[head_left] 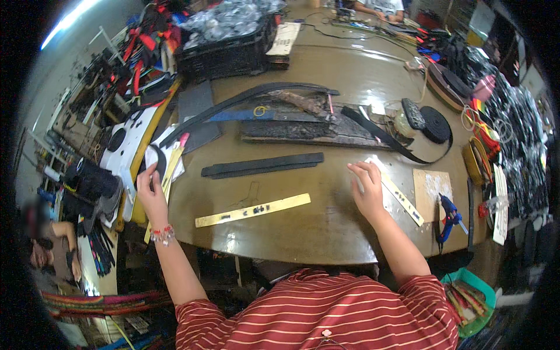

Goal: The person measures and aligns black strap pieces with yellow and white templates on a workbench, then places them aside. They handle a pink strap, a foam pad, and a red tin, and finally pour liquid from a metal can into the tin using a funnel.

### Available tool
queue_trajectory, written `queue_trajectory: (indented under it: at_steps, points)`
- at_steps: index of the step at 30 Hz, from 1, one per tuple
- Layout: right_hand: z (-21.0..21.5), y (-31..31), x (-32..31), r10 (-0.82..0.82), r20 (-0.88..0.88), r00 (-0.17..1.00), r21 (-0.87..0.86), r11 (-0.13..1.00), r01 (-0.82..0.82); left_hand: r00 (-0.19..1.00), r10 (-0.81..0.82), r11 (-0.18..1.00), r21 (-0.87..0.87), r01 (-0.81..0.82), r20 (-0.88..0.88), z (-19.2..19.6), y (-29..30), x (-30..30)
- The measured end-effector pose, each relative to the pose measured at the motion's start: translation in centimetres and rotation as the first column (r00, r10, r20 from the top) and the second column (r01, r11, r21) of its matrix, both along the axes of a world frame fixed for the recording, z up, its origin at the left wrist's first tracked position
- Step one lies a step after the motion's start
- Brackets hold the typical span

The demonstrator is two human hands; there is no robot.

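At the left table edge my left hand (153,195) pinches a loose end of black webbing strap (233,100), which curves across the table toward the back. A beaded bracelet (162,234) circles that wrist. My right hand (367,188) is held over the right half of the table, fingers loosely curled and apart, nothing in them. Beside it lies a yellow marked strip (402,198). Between my hands, cut black strap pieces (262,165) lie stacked, and a second yellow strip (252,210) with dark marks lies nearer me.
A blue glue gun (448,217) rests by a tan board (430,189) at right. Behind are a dark worn board (315,131) and a black strap roll (436,124). A black crate (224,55) of plastic bags stands far left. Other people sit at the far end and at left.
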State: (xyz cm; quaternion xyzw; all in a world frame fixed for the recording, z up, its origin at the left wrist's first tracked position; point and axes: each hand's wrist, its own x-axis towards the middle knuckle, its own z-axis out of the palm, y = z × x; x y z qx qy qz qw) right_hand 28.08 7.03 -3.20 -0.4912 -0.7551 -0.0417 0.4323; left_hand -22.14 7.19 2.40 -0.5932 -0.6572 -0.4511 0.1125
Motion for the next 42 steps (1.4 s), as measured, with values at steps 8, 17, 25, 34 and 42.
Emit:
queue_trajectory:
  at_steps: [8, 17, 25, 34, 42]
  points:
    - [1.5, 1.2, 3.8, -0.103, -0.076, 0.992, 0.027, 0.994, 0.105, 0.700, -0.687, 0.639, -0.297, 0.709, 0.193, 1.5, 6.2, 15.0]
    - [0.6, -4.2, 10.6, -0.328, 0.308, 0.893, -0.484, 0.754, 0.444, 0.757, -0.605, 0.787, -0.325, 0.524, -0.246, -4.3, 6.7, 17.0]
    - [2.5, -5.1, 5.6, -0.376, -0.278, 0.884, -0.688, 0.720, 0.090, 0.535, -0.748, 0.381, -0.406, 0.831, 0.393, -1.9, -3.7, 25.2]
    - [3.3, -7.2, -8.3, 0.011, -0.917, 0.398, -0.250, 0.761, -0.598, 0.909, -0.406, 0.914, 0.015, 0.406, 0.094, -1.2, -7.6, 23.7]
    - [2.5, -7.1, -4.9, -0.269, -0.813, 0.517, -0.476, 0.818, -0.324, 0.917, 0.279, 0.953, 0.198, -0.228, -0.285, -2.6, -5.0, -1.7]
